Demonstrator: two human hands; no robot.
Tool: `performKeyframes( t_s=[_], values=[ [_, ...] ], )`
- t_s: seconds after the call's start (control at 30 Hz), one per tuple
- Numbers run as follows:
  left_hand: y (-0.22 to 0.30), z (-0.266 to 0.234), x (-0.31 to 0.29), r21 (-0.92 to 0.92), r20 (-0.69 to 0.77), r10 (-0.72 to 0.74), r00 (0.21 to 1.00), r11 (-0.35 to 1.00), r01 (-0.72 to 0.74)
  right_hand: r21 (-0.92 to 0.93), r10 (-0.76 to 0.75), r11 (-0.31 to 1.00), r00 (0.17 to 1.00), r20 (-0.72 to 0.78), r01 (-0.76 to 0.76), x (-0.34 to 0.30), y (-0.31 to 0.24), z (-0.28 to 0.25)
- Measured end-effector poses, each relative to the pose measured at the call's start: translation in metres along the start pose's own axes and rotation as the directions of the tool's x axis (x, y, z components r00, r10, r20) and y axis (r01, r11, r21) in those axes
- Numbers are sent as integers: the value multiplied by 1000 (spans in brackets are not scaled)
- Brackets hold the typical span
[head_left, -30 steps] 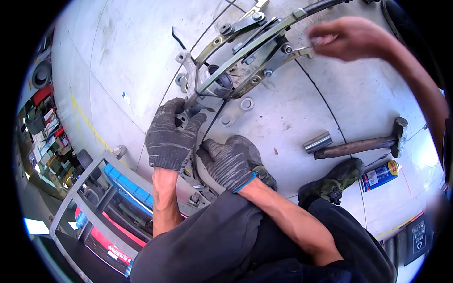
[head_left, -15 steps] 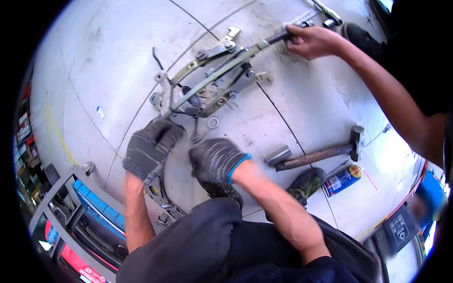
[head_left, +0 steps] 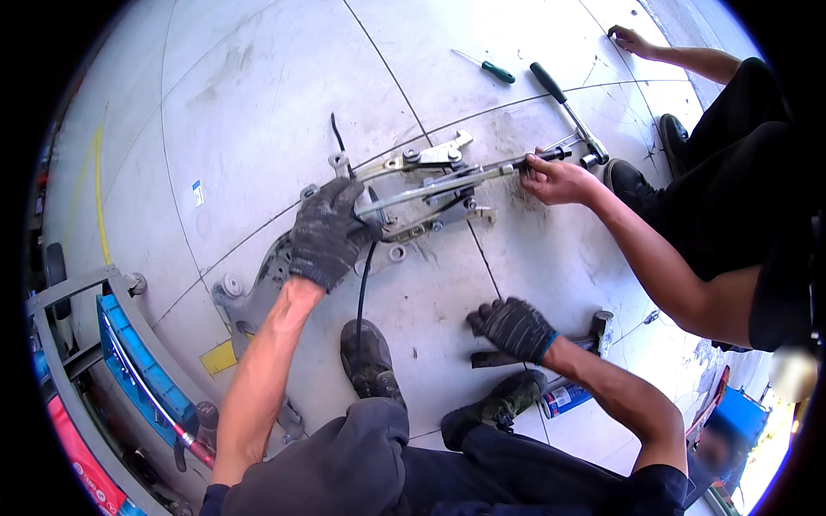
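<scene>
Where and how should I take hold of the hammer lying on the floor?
Probably by the handle, coming from above with your right hand and wrapping your fingers across it. It's long and narrow and lies flat, with its free end to your left showing past your glove. The chunky head is at the other end, to your right.

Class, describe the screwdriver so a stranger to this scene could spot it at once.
Start at the metal linkage by the left hand. Above it in the picture, a screwdriver lies on the pale floor. Its green handle sets it apart from the black-handled wrench beside it.
</scene>
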State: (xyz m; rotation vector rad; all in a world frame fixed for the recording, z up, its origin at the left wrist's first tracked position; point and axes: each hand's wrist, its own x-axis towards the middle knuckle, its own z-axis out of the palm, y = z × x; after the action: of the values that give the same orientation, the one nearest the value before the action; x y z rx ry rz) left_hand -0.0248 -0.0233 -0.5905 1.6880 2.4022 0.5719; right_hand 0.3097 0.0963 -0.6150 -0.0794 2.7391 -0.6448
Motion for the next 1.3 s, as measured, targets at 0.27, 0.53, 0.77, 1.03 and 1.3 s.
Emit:
performKeyframes(
  t_s=[0.27, 0.53, 0.77, 1.03, 1.3],
  values=[
    [-2, -6, 17, -228, 133, -109, 985, 964, 138, -14, 222, 974, 950, 219, -225, -22, 81, -53],
    [-103, -22, 80, -337, 254, -370, 893, 832, 441, 443, 512, 843, 708, -487, -305, 92, 153, -193],
    [-61, 19, 110, -372, 545, -446, 710, 630, 682, -10, 681, 708, 686, -254, -706, 190, 270, -204],
    [-24, 18, 81, -274, 794, -372, 481, 487, 829, -113, 594, 760, 754, -280, -641, 208, 287, -160],
    [1, 42, 78, -427, 764, 97, 638, 817, 387, 579, 511, 770, 802, -311, -266, 95, 206, -174]
  ],
)
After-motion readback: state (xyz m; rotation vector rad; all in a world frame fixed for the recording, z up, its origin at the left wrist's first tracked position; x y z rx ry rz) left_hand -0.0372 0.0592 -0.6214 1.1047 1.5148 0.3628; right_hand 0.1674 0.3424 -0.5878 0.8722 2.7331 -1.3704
